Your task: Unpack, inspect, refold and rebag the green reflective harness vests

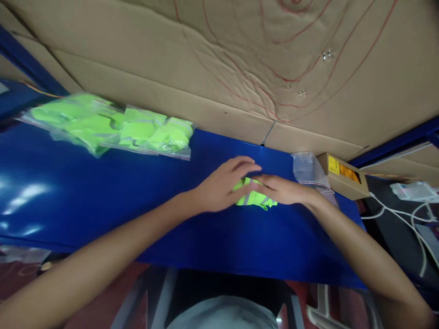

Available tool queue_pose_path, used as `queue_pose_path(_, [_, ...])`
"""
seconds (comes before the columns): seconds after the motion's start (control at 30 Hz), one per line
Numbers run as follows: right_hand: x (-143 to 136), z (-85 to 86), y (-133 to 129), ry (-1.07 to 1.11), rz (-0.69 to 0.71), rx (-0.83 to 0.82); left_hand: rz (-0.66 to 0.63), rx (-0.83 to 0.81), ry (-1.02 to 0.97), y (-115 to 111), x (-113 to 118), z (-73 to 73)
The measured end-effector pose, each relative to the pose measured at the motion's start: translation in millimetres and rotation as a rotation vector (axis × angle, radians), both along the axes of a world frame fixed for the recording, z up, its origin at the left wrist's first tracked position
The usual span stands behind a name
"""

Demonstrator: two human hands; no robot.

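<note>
A small folded bundle of neon yellow-green fabric with grey stripes [255,197] lies on the blue tabletop [212,242]. My left hand [224,185] is at the bundle's left side, fingers apart and partly over it, the fingertips slightly blurred. From the right, my right hand [279,188] rests flat on the top of the bundle with its fingers stretched out. The two hands' fingers come close together above the fabric, and they hide its upper part.
Clear bags of yellow-green fabric [156,132] lie at the back left against the cardboard wall [137,55]. Back right are an empty clear bag [307,169] and a cardboard box [343,176]. White cables [399,212] run at the far right.
</note>
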State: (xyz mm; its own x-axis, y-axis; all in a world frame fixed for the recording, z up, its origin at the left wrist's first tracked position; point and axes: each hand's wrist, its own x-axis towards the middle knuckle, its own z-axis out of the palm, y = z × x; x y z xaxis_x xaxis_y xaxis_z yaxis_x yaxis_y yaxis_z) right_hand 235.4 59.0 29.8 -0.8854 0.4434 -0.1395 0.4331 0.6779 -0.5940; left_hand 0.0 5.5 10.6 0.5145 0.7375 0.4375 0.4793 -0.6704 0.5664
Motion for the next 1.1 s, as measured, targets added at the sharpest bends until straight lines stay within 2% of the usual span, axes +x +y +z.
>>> queue_pose_path(0.1, [5.0,-17.0,9.1,0.107,0.010,0.072,-0.120,0.174,0.315,-20.9,-2.7,-14.4])
queue_pose_path(0.2, [6.7,-36.7,19.3,0.170,-0.109,0.223,-0.126,0.185,0.444,-10.5,-1.9,-38.1])
queue_pose_path(0.27, [5.6,-46.7,23.6,0.193,-0.173,0.259,-0.118,0.160,0.473,0.5,-0.7,-47.7])
queue_pose_path(0.37, [2.5,-53.0,22.0,0.231,-0.230,0.287,-0.075,0.175,0.504,6.4,0.8,-49.7])
queue_pose_path(0.47, [-0.7,-51.6,12.3,0.256,-0.307,0.329,-0.042,0.196,0.509,2.8,1.2,-46.5])
queue_pose_path(0.77, [2.3,-53.6,-17.3,0.216,-0.560,0.516,-0.036,0.158,0.439,6.6,4.5,-50.2])
queue_pose_path(0.87, [25.7,-37.7,-28.1,0.232,-0.588,0.567,-0.022,0.111,0.422,0.1,5.2,-48.1])
queue_pose_path(0.93, [54.2,-21.1,-35.0,0.243,-0.612,0.624,-0.018,0.081,0.411,-8.7,5.9,-45.7])
queue_pose_path(0.97, [71.6,-13.2,-37.7,0.233,-0.649,0.712,-0.015,0.070,0.407,-14.3,6.7,-44.5])
queue_pose_path(1.03, [108.5,-2.5,-40.4,0.101,-0.705,0.828,0.002,0.059,0.404,-27.9,9.6,-42.7])
queue_pose_path(1.1, [141.4,-1.4,-39.1,-0.031,-0.720,0.852,0.038,0.057,0.411,-43.3,14.3,-41.7])
